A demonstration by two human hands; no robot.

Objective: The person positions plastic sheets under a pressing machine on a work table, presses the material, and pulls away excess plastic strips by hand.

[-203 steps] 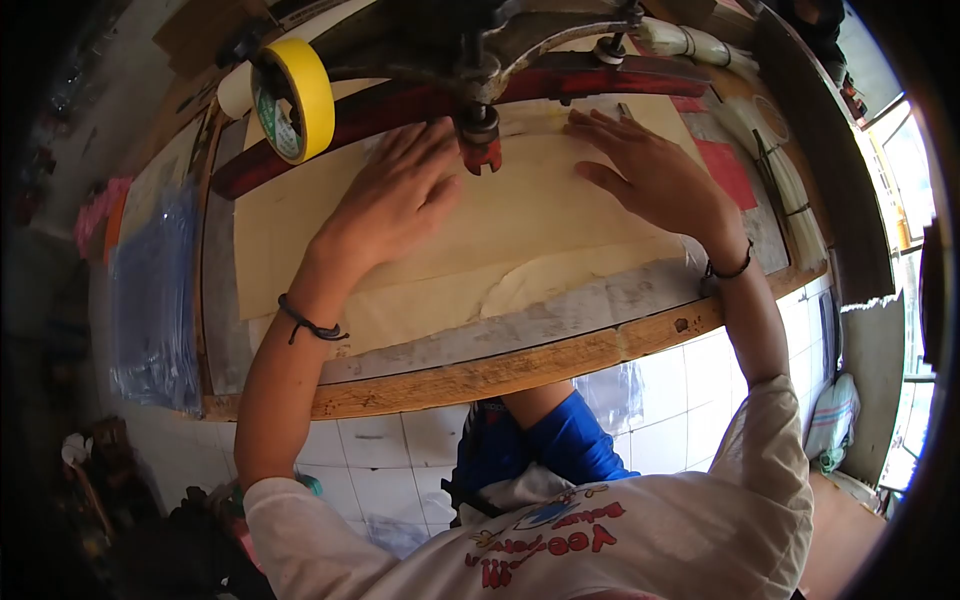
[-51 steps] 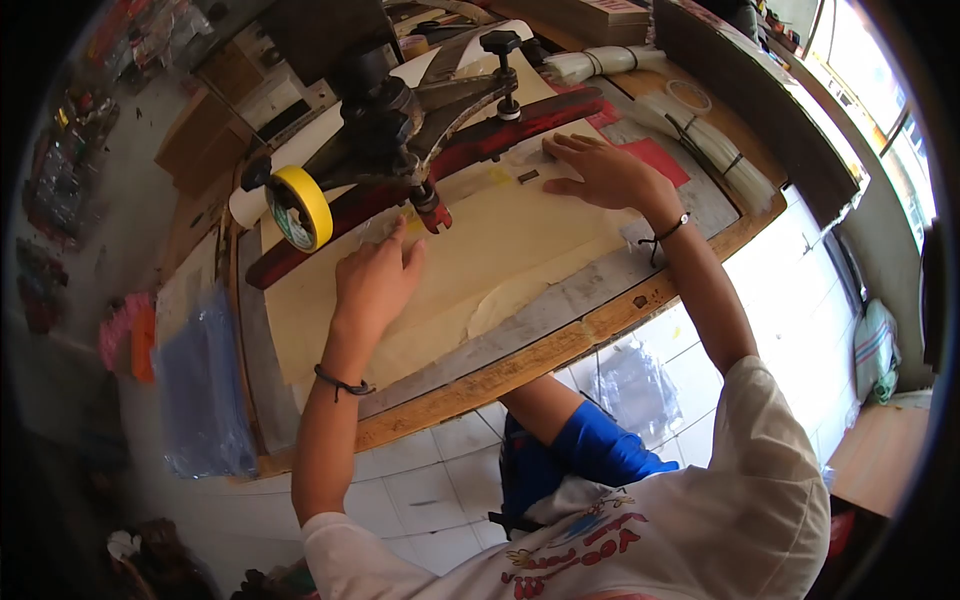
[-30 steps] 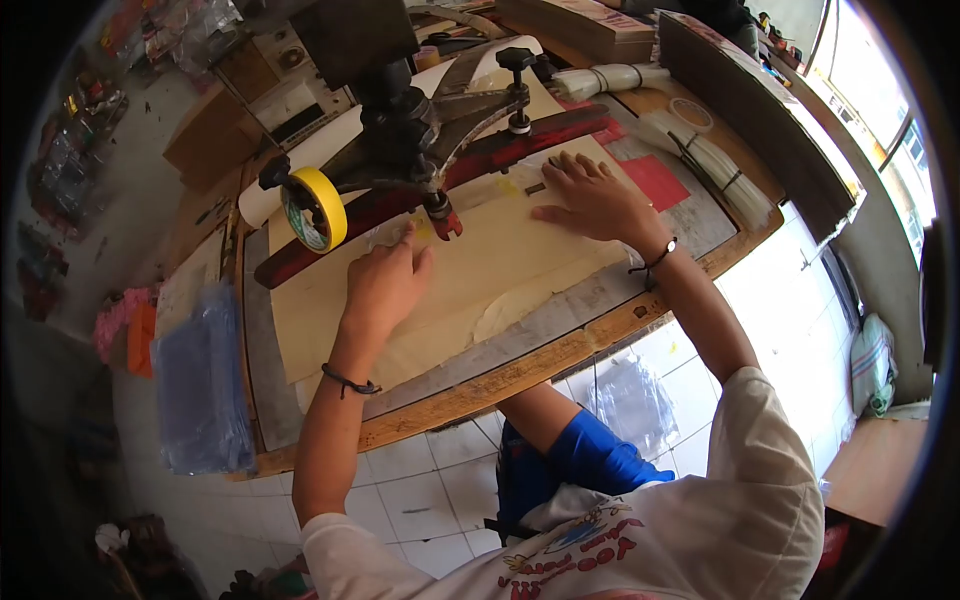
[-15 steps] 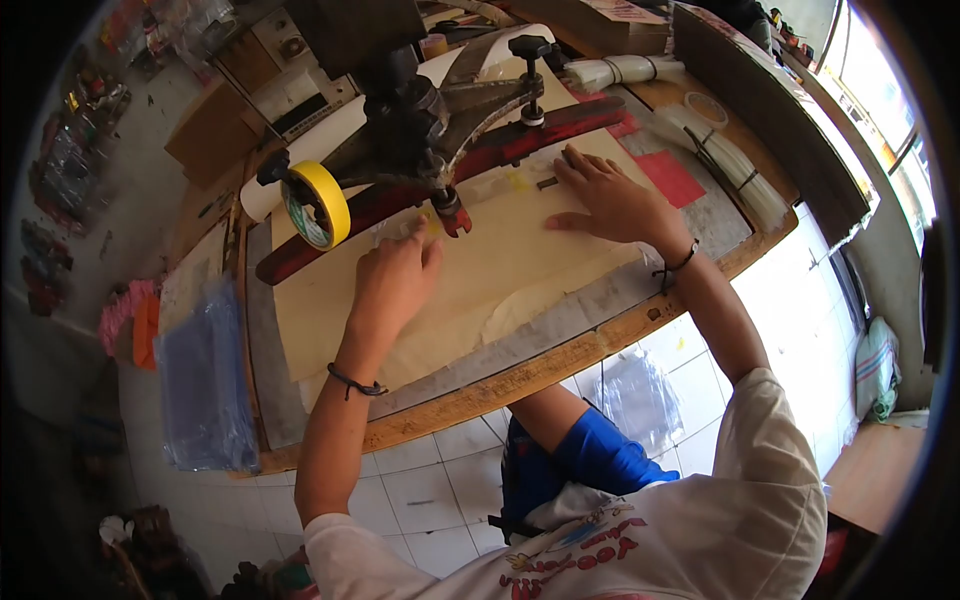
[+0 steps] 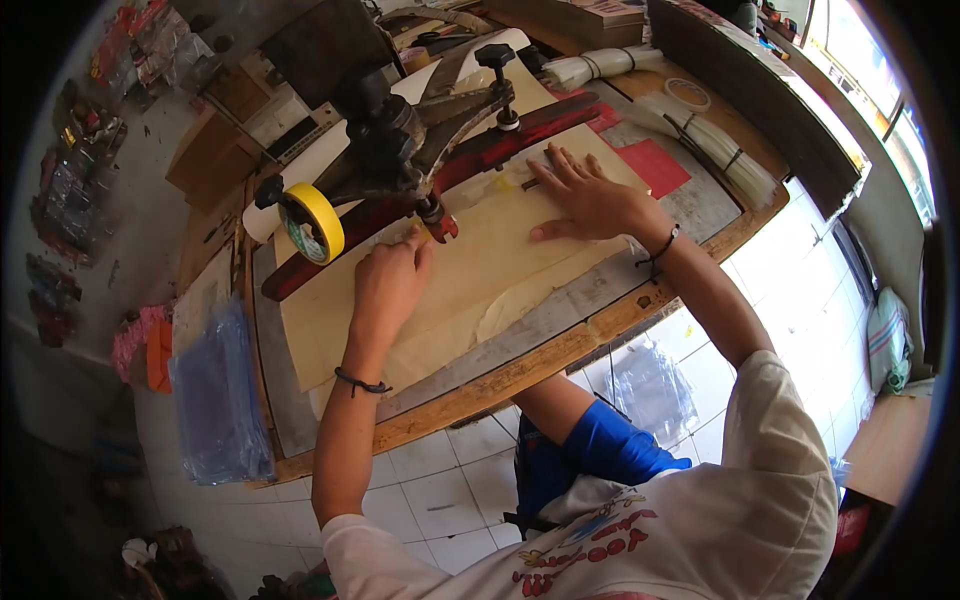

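My right hand lies flat on a cream sheet, its fingers spread beside a small dark strip. Nearer the left end, my left hand rests on the same sheet with its fingers curled together. What those fingers pinch, if anything, is hidden. Just right of their tips sits a small red forked piece on the metal press arm. Behind both hands a long dark-red bar runs across the sheet. A yellow tape roll hangs on the arm's left side.
Clear plastic sleeves hang over the table's left side. Red paper and bundled translucent strips lie at the right. A wooden edge borders the table in front. Another plastic sheet is on the tiled floor.
The camera view has shifted a little. The fingers of my right hand have spread wider on the sheet. My left hand stays near the red forked piece, fingers still curled.
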